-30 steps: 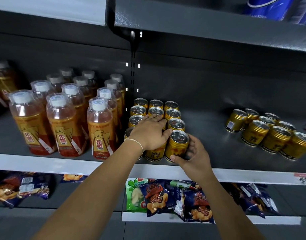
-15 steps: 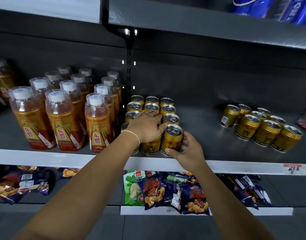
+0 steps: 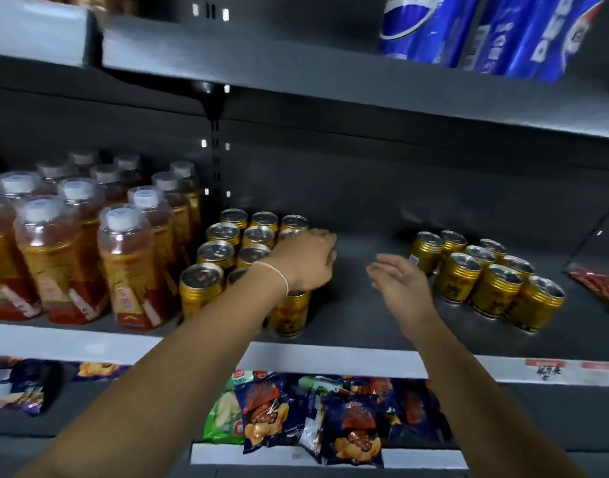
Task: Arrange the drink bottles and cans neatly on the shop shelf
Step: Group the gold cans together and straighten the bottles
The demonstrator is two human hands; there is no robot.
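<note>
A block of gold drink cans (image 3: 223, 232) stands in three rows mid-shelf, beside orange drink bottles (image 3: 123, 263) with white caps on the left. My left hand (image 3: 306, 260) rests on top of the cans in the block's right row, fingers draped over their far side; the front can (image 3: 289, 313) shows below my wrist. My right hand (image 3: 399, 281) hovers open above the bare dark shelf (image 3: 358, 305), holding nothing, between the block and a second, looser cluster of gold cans (image 3: 485, 281) on the right.
Blue cola packs (image 3: 485, 29) sit on the shelf above. A red packet (image 3: 599, 281) lies at the far right of the can shelf. Snack bags (image 3: 296, 419) fill the lower shelf. A price label (image 3: 551, 369) sticks on the white shelf edge.
My right hand has let go of the front-right can and swung right, open, toward the right cluster. My left hand slid rightward along the can tops. The view shifted upward.
</note>
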